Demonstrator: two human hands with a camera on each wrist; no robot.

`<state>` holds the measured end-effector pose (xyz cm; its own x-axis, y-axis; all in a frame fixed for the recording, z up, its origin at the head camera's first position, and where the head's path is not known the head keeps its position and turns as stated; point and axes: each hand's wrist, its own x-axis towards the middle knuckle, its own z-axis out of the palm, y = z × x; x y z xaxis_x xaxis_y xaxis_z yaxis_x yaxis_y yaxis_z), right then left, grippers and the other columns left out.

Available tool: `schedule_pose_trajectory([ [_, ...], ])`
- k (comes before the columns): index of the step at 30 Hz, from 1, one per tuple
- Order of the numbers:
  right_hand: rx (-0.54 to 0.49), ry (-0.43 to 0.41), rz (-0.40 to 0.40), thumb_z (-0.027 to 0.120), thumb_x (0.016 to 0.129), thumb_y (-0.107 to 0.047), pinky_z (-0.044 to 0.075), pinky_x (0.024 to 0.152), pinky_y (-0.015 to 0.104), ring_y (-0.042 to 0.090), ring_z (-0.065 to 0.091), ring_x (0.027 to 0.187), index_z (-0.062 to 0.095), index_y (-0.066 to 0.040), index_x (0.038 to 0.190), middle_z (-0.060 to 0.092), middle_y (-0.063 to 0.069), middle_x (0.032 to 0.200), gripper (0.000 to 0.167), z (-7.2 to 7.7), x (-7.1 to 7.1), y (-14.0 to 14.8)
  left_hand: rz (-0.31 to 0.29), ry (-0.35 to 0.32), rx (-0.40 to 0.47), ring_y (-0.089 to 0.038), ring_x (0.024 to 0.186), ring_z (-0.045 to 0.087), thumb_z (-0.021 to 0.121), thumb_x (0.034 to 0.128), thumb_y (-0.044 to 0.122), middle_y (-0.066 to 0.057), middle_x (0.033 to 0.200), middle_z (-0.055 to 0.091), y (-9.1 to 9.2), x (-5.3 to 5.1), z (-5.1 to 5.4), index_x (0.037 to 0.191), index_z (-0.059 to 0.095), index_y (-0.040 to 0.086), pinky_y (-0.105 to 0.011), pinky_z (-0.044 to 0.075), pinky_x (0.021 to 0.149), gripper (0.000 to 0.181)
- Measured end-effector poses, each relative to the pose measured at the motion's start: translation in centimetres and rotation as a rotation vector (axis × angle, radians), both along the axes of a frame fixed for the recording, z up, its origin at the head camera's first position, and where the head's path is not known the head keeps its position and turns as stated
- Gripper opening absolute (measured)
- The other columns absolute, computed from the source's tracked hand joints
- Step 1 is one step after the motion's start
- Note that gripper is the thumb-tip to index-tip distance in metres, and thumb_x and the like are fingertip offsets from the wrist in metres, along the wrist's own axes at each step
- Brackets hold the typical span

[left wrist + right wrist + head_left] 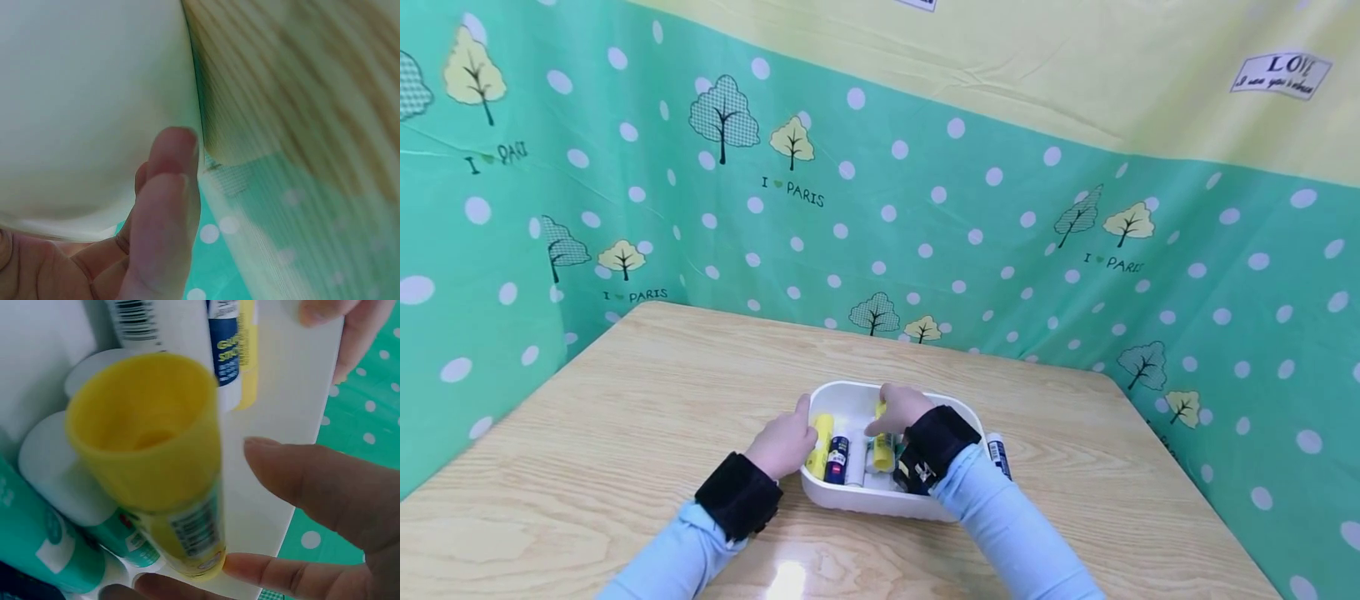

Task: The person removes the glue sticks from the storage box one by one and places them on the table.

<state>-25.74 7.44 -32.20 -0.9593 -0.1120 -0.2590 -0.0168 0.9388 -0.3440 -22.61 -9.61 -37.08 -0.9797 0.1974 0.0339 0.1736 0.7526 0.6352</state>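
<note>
A white plastic bin [880, 500] stands on the table with several glue sticks in it. My left hand [784, 442] grips its left rim, one fingertip inside and other fingers along the outer wall. My right hand [904, 410] reaches into the bin over a yellow glue stick [156, 469]. In the right wrist view a fingertip touches the far end of this stick, while the thumb [300, 469] stays apart from it. At the bin's left side lie another yellow glue stick [820, 446], a navy one [837, 460] and a white one [855, 462].
Green glue tubes [62, 537] with white caps lie beside the yellow stick in the bin. Outside the bin's right wall, a white and navy glue stick [998, 454] is on the wooden table [625, 467]. A patterned green cloth [820, 233] hangs behind.
</note>
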Motion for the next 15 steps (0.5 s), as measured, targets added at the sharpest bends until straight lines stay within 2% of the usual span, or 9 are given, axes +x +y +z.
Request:
schedule_pose_trajectory([
  [5, 0.058, -0.003, -0.001, 0.07, 0.066, -0.03, 0.043, 0.05, 0.027, 0.019, 0.052, 0.063, 0.043, -0.009, 0.117, 0.054, 0.007, 0.092, 0.061, -0.6, -0.1, -0.3, 0.002, 0.004, -0.008, -0.016, 0.044, 0.045, 0.037, 0.0823, 0.009, -0.011, 0.064, 0.05, -0.1, -0.1, -0.2, 0.131, 0.019, -0.007, -0.025, 0.036, 0.041, 0.054],
  [10, 0.002, -0.012, -0.023, 0.073, 0.064, -0.023, 0.045, 0.048, 0.027, 0.019, 0.053, 0.063, 0.037, -0.009, 0.122, 0.051, 0.008, 0.09, 0.07, -1.5, -0.5, -0.4, 0.001, -0.004, 0.002, -0.015, 0.044, 0.045, 0.037, 0.0825, 0.009, -0.011, 0.065, 0.051, -0.2, -0.3, -0.4, 0.131, 0.018, -0.007, -0.025, 0.036, 0.042, 0.054],
  [15, -0.033, -0.03, -0.039, 0.074, 0.062, -0.014, 0.046, 0.044, 0.027, 0.019, 0.054, 0.056, 0.037, -0.01, 0.121, 0.049, 0.009, 0.088, 0.069, -2.0, -0.6, -0.5, -0.002, -0.002, 0.005, -0.015, 0.044, 0.045, 0.037, 0.083, 0.009, -0.011, 0.065, 0.05, -0.2, -0.3, -0.6, 0.131, 0.018, -0.007, -0.024, 0.036, 0.042, 0.054],
])
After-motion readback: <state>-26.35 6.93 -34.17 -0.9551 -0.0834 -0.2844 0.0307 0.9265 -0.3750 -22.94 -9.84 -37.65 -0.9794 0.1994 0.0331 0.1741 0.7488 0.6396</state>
